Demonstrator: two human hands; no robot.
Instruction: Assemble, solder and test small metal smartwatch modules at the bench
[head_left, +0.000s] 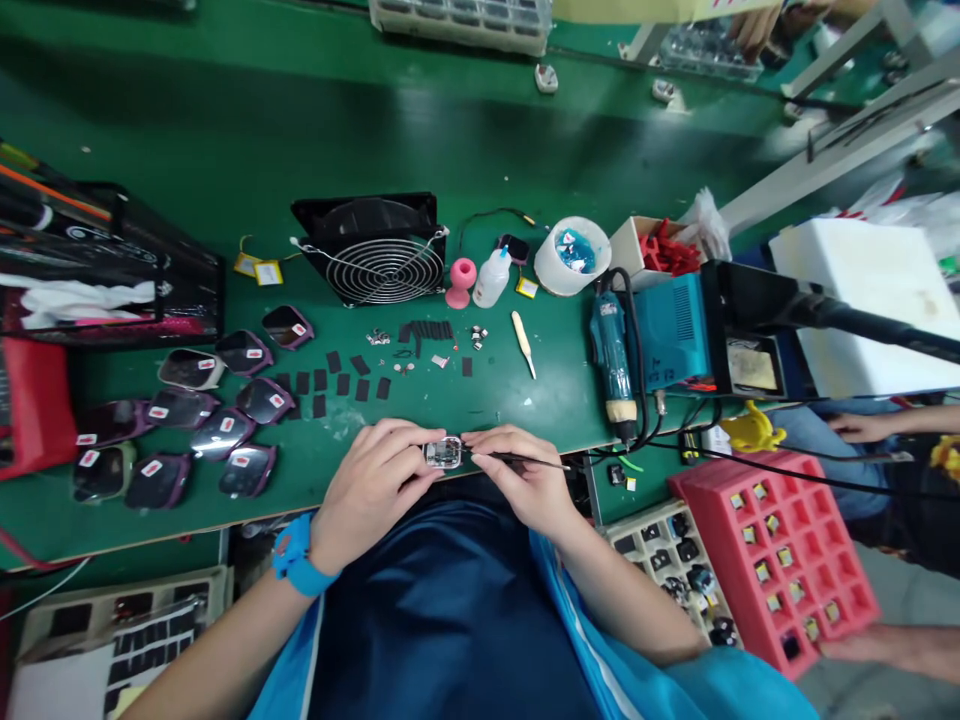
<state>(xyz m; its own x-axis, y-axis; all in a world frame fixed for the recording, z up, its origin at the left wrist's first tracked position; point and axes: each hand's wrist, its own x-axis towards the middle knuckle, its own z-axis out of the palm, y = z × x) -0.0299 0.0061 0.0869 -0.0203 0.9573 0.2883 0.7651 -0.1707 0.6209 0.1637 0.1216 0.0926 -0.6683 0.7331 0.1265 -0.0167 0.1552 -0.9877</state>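
My left hand (pixel 375 478), a blue band on its wrist, grips a small square watch-like case (pixel 444 453) by its left side at the table's front edge. Its open face shows light and metallic parts inside. In my right hand (pixel 529 475) is a thin dark tool, apparently tweezers (pixel 517 458), pinched between thumb and fingers. The tool's tip is at the right side of the case; whether it touches a part inside is too small to tell. Beyond my hands lie several black rectangular pads (pixel 343 384) and tiny metal parts (pixel 377 337).
Several dark-faced watch units (pixel 225 430) lie at left. A fan (pixel 375 250), dropper bottle (pixel 493 277), white tub (pixel 572 258), cream-handled tool (pixel 524 344) and electric screwdriver (pixel 613 350) stand or lie farther back. At right are a pink foam tray (pixel 817 520) and another person's hand (pixel 862 640).
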